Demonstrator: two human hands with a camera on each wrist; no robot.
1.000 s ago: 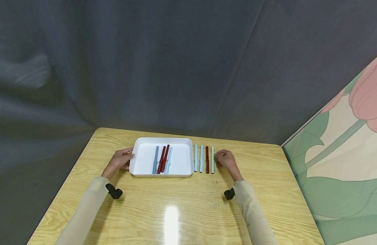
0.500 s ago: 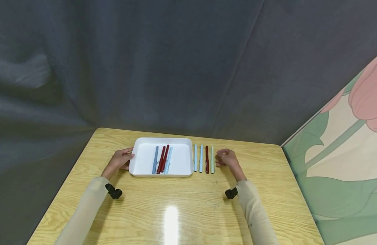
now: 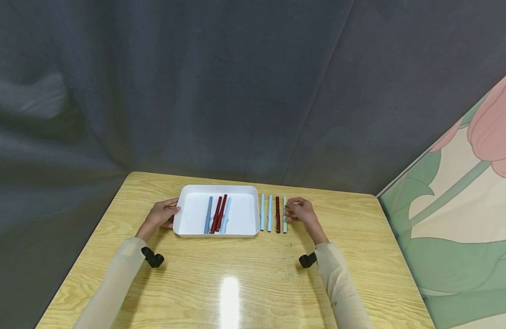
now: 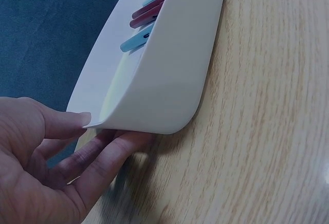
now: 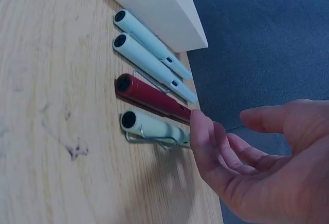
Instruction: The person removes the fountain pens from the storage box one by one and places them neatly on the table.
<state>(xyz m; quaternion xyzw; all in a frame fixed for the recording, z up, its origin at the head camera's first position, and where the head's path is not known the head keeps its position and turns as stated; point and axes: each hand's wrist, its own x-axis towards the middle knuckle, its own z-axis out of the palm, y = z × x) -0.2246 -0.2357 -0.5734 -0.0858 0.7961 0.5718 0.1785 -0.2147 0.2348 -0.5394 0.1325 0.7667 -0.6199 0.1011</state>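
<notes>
So my left hand (image 3: 160, 214) has the white tray (image 3: 191, 212) by its left end, thumb on the rim and fingers curled in beneath it, a proper pinch. My right hand (image 3: 302, 212) is over on the other side, fingers loosely bent, thumb well apart from them, holding nothing. It's closest to the pale green pen (image 5: 155, 128), which lies on the tabletop (image 3: 195, 265) at the right end of a little row. My fingertips cover part of that pen, but I can't tell whether they're touching it.

Going left from the green one, I've got a dark red pen (image 3: 278, 215), then a light blue pen (image 3: 270, 213), and then another light blue pen (image 3: 262, 212) just beside the tray's right wall. All four lie roughly parallel, black ends toward me.

Inside the tray sit four more: a grey-blue pen (image 3: 208, 214) on the left, two dark red ones (image 3: 216, 214) right next to each other in the middle, and a light blue one (image 3: 226, 215) on the right, all leaning a bit. I'm wearing pale sleeves (image 3: 113, 283) with a small black gadget (image 3: 152, 257) by each wrist. Behind the tabletop hangs a dark cloth (image 3: 236, 91), and off to the right is a wall with a pink flower (image 3: 495, 132) and green leaves (image 3: 454, 265).
</notes>
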